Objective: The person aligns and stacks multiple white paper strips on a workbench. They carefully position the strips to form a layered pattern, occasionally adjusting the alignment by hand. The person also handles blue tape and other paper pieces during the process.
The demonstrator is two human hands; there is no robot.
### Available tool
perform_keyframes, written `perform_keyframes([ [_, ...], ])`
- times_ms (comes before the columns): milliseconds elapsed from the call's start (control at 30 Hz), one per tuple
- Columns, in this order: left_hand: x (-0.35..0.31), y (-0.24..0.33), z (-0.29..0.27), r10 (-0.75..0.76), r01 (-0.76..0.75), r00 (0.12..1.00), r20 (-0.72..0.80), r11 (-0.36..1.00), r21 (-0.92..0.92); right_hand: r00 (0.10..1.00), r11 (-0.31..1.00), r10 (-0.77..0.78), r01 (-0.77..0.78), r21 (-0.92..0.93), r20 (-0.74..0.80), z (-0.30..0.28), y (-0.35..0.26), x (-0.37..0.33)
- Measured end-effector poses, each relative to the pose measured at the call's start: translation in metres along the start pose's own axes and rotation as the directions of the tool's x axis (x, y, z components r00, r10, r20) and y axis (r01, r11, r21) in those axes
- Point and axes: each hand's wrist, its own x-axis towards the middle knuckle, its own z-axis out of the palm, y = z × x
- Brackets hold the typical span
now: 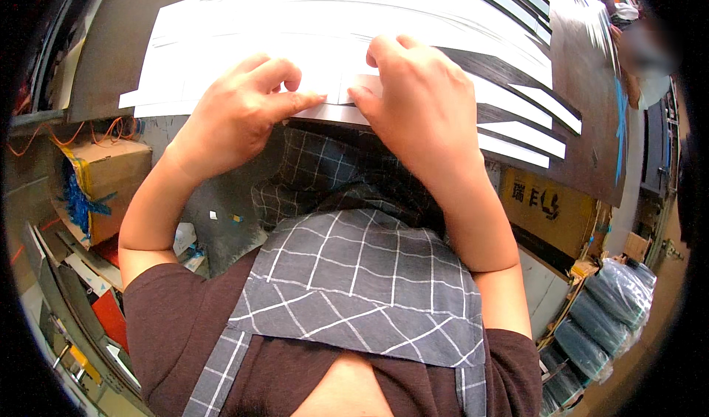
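Long white paper-like sheets (244, 25) lie overlapped across the dark table. At its near edge, a narrow white strip (336, 113) runs under both hands. My left hand (240, 107) is closed on the strip, its thumb stretched along it and its index finger curled above. My right hand (425, 92) faces it a short gap away, fingers bent and thumb tip down on the same strip. A small shaded flap (367, 84) shows between the right thumb and index finger. The undersides of both hands' grips are hidden.
More white strips (528, 140) with pointed ends fan out at the right on the dark tabletop (591, 151). A cardboard box (111, 169) stands below left, plastic-wrapped dark bundles (602, 317) below right. Another person (650, 62) is at the far right.
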Motion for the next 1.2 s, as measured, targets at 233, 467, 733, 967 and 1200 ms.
perform_keyframes([
  [233,0.002,0.001,0.000,-0.032,0.033,0.999,0.024,0.999,-0.009,0.972,0.975,-0.222,0.219,0.036,0.081,0.032,-0.012,-0.052],
  [467,-0.004,0.009,0.000,-0.061,0.061,0.998,0.021,0.998,0.022,0.996,0.990,-0.008,0.021,-0.141,0.093,0.004,0.022,-0.078],
  [733,-0.019,0.018,0.007,-0.139,0.139,0.990,-0.007,0.989,0.042,1.000,0.993,-0.001,0.000,0.120,0.009,-0.009,0.047,-0.087],
  [967,-0.007,0.017,0.010,-0.235,0.225,0.968,-0.087,0.968,-0.115,0.988,0.978,0.152,-0.150,-0.145,0.000,-0.077,0.128,-0.095],
  [1200,0.018,-0.001,0.008,-0.207,0.206,0.976,-0.065,0.978,-0.033,0.979,0.986,0.165,-0.165,-0.009,0.124,-0.080,0.146,-0.071],
])
